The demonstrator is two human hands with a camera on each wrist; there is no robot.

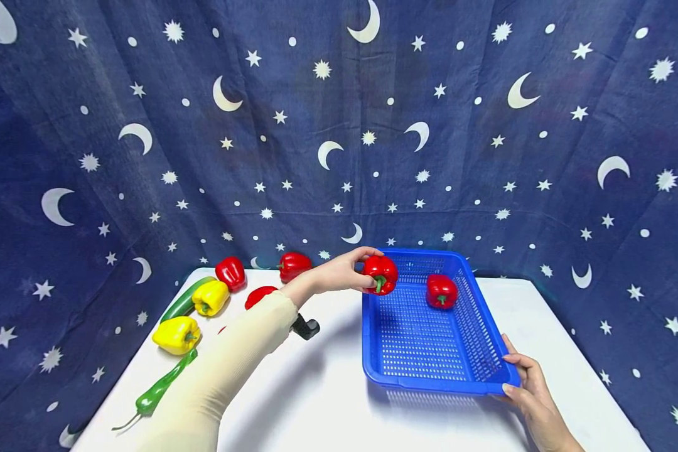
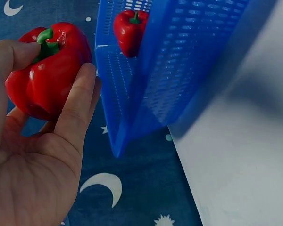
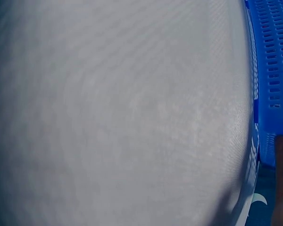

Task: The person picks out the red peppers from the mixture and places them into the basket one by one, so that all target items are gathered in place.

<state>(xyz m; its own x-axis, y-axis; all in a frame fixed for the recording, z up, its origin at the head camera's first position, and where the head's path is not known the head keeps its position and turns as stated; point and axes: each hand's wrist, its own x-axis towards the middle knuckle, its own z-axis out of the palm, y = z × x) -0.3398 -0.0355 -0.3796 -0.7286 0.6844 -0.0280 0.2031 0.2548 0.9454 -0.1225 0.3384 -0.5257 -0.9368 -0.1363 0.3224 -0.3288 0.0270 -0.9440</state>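
Mid-frame, the left hand (image 1: 341, 274) grips a likely slippery red pepper (image 1: 387, 270), best cupped round its sides; the right hand (image 1: 533, 395) pinches a basket (image 1: 441, 385).

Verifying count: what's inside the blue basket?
One red pepper lies inside the blue basket. In the head view, the left hand and held pepper hide part of its left side; can't see behind them.

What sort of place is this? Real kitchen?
Probably a staged recording booth, not a kitchen: a star-and-moon curtain closes in the back and sides of a white table, with peppers and a blue basket.
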